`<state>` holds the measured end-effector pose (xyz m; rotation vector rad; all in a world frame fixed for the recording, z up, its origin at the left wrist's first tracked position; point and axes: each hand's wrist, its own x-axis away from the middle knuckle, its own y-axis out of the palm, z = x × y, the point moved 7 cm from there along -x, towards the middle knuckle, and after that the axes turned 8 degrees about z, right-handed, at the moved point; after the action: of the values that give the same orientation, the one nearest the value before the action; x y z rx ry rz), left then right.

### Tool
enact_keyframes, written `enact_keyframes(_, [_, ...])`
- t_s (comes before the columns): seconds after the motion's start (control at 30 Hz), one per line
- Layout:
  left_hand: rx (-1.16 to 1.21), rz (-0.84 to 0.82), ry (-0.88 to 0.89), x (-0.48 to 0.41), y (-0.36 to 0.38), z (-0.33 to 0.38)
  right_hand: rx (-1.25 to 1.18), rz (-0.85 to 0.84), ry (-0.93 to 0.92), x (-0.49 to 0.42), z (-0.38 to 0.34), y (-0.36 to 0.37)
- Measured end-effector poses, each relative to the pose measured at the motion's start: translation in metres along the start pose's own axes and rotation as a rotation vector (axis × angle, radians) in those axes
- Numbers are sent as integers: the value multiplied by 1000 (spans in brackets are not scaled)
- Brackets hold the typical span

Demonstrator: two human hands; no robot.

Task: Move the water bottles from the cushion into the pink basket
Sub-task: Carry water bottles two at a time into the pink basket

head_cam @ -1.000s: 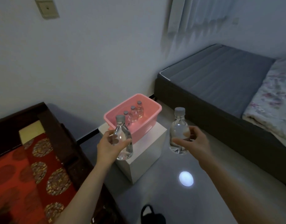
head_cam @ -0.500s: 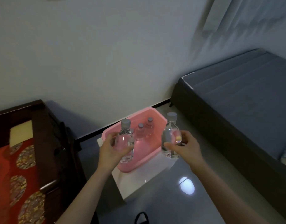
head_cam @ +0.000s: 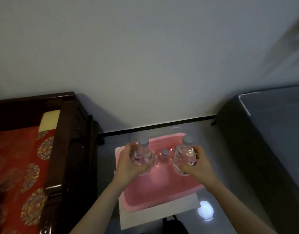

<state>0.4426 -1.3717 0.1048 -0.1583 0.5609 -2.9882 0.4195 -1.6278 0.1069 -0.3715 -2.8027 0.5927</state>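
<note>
The pink basket (head_cam: 162,198) sits on a white box in front of me. My left hand (head_cam: 128,164) grips a clear water bottle (head_cam: 143,154) with a grey cap, upright over the basket's left side. My right hand (head_cam: 198,164) grips a second clear bottle (head_cam: 185,156), upright over the basket's right side. Between them, at the back of the basket, another bottle's grey cap (head_cam: 164,152) shows; others behind my bottles are mostly hidden. The red patterned cushion (head_cam: 15,166) lies at the left.
A dark wooden frame (head_cam: 67,149) edges the cushion on the left. The white box (head_cam: 155,215) carries the basket. A dark bed with a grey mattress (head_cam: 272,132) stands at the right. A white wall is straight ahead. A light spot (head_cam: 205,210) glints on the grey floor.
I have moved closer and now look down on the basket. Both hands carried their bottles forward until they are over the basket, the right one swinging in from outside it.
</note>
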Motion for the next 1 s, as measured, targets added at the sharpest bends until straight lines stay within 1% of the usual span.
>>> enact_keyframes(0.17, [-30,89,-96,-10,34,-28,81,-100,2,-51,37,15])
enact_keyframes(0.23, [-59,122,-135,-11,48,-49,124,-165,16,-66,60,28])
enact_keyframes(0.3, [-119,129,-179,-10,64,-74,191,-195,-7,-76,85,41])
enact_keyframes(0.4, [-161,24,-234,-6,94,-114,282,-259,19,-86,126,62])
enact_keyframes(0.5, [-226,-107,-246,-1,116,-140,416,-430,10,-88,154,85])
enact_keyframes(0.57, [-291,-189,-213,-5,128,-153,486,-519,-5,-92,166,99])
enact_keyframes(0.63, [-345,-252,-152,-11,139,-167,493,-576,-75,-97,171,112])
enact_keyframes(0.7, [-386,-322,-120,-14,148,-177,508,-610,-159,-99,173,118])
enact_keyframes(0.77, [-425,-373,-75,-17,156,-186,551,-614,-205,-102,178,120])
enact_keyframes(0.87, [-447,-381,-22,-22,163,-195,540,-601,-215,-103,186,121])
enact_keyframes(1.0, [-391,-302,-39,-21,165,-198,492,-576,-200,-104,192,118])
